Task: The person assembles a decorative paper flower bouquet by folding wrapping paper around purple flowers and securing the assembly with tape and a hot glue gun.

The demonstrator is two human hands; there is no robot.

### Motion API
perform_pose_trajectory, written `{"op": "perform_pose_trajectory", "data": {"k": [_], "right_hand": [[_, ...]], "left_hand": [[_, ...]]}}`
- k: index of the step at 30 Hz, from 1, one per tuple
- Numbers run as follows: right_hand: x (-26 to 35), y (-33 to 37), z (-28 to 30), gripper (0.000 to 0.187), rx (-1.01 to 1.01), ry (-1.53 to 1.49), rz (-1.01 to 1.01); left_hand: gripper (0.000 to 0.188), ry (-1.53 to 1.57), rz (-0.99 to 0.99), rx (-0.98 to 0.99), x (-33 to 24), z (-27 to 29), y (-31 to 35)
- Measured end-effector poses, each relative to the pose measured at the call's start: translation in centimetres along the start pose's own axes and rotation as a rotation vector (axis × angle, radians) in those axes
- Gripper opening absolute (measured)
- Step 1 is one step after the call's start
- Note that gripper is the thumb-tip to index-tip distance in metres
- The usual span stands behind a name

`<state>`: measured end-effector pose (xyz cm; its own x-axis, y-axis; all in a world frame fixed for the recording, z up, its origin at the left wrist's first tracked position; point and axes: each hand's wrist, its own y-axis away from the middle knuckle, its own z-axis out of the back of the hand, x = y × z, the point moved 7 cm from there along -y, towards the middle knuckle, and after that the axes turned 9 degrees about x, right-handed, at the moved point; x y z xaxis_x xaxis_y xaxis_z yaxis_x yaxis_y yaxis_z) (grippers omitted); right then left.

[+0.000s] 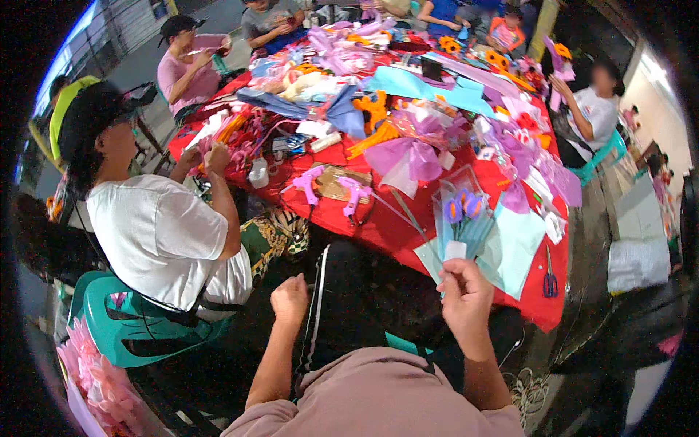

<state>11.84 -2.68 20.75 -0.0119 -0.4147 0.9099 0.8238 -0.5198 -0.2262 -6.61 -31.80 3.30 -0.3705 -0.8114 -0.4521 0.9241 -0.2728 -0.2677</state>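
At the table's near edge my right hand (466, 295) is closed, thumb and fingers pinching the lower end of a small bouquet (464, 211). Purple flowers with orange centres show in it, inside a clear and pale blue wrap. A white piece (455, 250) covers its base by my fingertips. Under and beside the bouquet lies a sheet of pale aqua wrapping paper (518, 244). My left hand (290, 298) is curled into a fist above my lap, apart from the table; whatever is inside it, if anything, is hidden.
Two pink glue guns (309, 183) rest by a piece of cardboard (336, 182) on the red tablecloth (378, 237). Dark-handled scissors (550, 280) lie at the right edge. Ribbons, papers and flowers pile up beyond. A person in white (156, 226) sits close at my left.
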Motion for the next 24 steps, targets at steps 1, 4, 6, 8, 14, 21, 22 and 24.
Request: {"op": "perform_pose_trajectory", "data": {"k": [1, 4, 6, 8, 14, 21, 22, 24], "right_hand": [[0.0, -0.8, -0.9, 0.008, -0.008, 0.187, 0.135], [-1.1, -3.3, -4.7, 0.013, 0.046, 0.431, 0.266], [-1.4, -5.2, -6.4, 0.012, 0.081, 0.557, 0.29], [-1.3, -7.1, -7.5, 0.013, 0.101, 0.594, 0.276], [-3.6, -10.9, -8.0, 0.014, 0.043, 0.522, 0.207], [-6.9, -10.8, -8.1, 0.011, 0.003, 0.414, 0.051], [-7.0, -10.9, -8.2, 0.01, 0.008, 0.421, 0.054], [-7.3, -11.1, -8.4, 0.01, 0.014, 0.427, 0.054]], "left_hand": [[0.04, -0.043, 0.053, 0.023, 2.5, -0.7, 0.4], [0.043, -0.153, 0.096, 0.086, 7.3, -3.6, 2.7], [0.04, -0.165, 0.158, 0.266, 8.8, -6.6, 4.5], [0.034, -0.161, 0.335, 0.507, 11.3, -10.0, 6.9], [0.035, 0.041, 0.225, 0.341, 7.1, -10.1, 1.6], [0.046, 0.382, -0.077, 0.016, -9.2, -7.6, -14.8], [0.046, 0.359, -0.046, 0.088, -9.4, -9.1, -15.7], [0.044, 0.341, -0.03, 0.157, -9.3, -11.3, -16.7]]}}
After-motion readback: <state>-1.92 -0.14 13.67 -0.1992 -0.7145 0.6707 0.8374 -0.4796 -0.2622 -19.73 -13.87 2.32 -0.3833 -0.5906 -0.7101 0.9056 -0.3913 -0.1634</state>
